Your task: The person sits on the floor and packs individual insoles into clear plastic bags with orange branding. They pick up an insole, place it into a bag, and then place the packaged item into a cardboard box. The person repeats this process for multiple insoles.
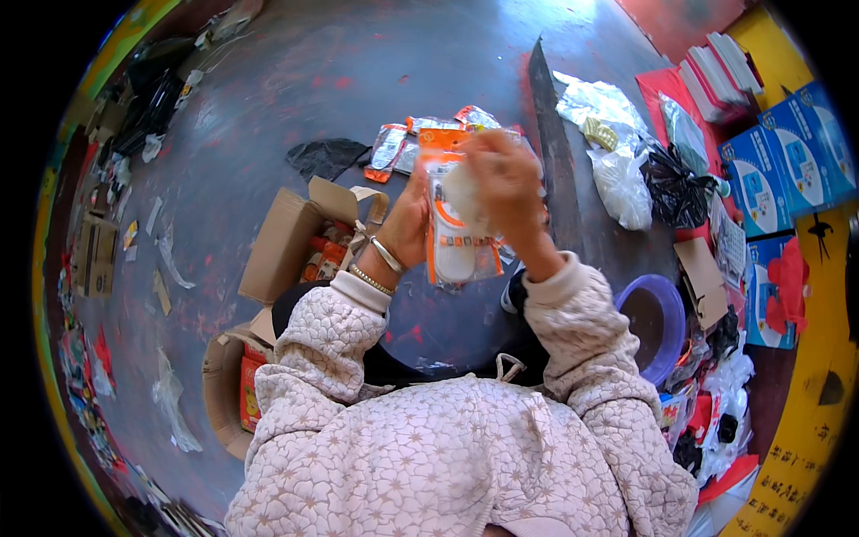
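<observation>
My left hand (407,219), with bangles at its wrist, grips the left edge of an upright orange-and-clear plastic packet (455,259). A long white rounded piece, like an insole, shows inside it. My right hand (506,183) is closed in front of the packet's upper right part and slightly blurred. Beside its fingers is a pale whitish patch (461,192); whether they pinch it or the packet's edge I cannot make out. Just beyond my hands, several similar orange-and-silver packets (387,148) lie on the floor, partly hidden by the held packet and my right hand.
An open cardboard box (284,242) with orange packets stands at left, a second box (224,385) nearer me. At right are a purple basin (658,327), plastic bags (617,183) and blue boxes (787,152). A dark raised strip (550,134) runs along the floor.
</observation>
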A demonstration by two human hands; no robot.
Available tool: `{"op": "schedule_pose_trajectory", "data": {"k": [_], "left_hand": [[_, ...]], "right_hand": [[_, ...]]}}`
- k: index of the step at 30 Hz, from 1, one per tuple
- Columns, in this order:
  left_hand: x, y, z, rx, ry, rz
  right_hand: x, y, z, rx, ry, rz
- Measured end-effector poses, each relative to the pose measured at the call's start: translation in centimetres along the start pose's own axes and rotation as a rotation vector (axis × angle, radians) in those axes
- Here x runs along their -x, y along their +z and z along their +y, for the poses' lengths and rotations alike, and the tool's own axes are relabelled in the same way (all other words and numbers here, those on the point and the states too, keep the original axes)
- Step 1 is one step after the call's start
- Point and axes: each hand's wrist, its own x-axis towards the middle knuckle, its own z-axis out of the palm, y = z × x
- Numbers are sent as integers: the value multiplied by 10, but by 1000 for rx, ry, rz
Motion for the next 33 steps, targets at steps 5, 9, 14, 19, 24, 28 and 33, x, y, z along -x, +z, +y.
{"op": "schedule_pose_trajectory", "data": {"k": [5,9,14,19,24,28,33], "left_hand": [[10,-18,0,12,32,-68],[12,-3,5,33,97,18],[22,-9,4,-309,-80,88],[30,4,3,-503,-149,67],[26,-3,13,-88,-101,88],[15,-18,12,143,-10,-54],[24,-43,43,162,52,165]], "right_hand": [[7,15,4,445,-294,-107],[24,10,15,389,-301,-431],[2,7,41,142,-136,-437],[-23,-7,64,-86,450,-400],[-31,-25,36,-238,220,206],[6,15,19,181,-290,-119],[46,39,14,266,-447,-408]]}}
